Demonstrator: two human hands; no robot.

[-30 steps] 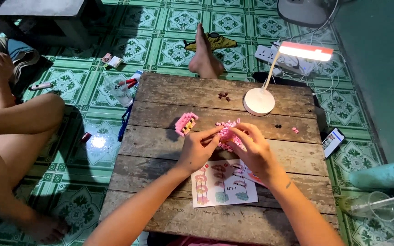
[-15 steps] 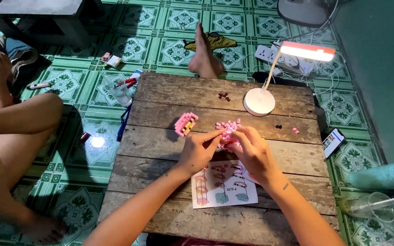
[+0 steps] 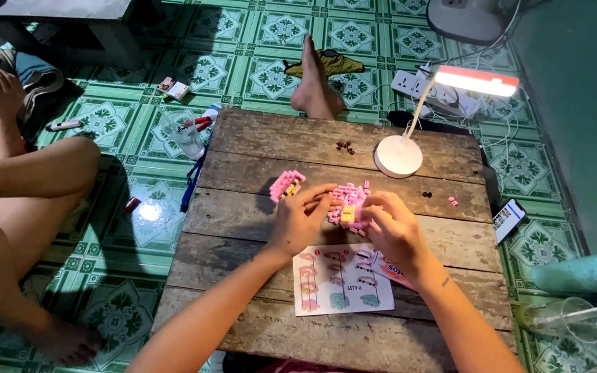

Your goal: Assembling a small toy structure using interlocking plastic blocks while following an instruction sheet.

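Plank table (image 3: 257,276), green patterned floor tiles (image 3: 105,124), perhaps indoors

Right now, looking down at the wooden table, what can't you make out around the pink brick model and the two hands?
Head view only:
- Pink brick model: its near side is covered by the left hand and right hand.
- Fingers: the tips are buried in the bricks, so the grip is unclear.
- Instruction sheet: drawings too small; the right wrist hides its right edge.
- Dark small pieces: too small to identify.
- Second pink piece: details blurred.
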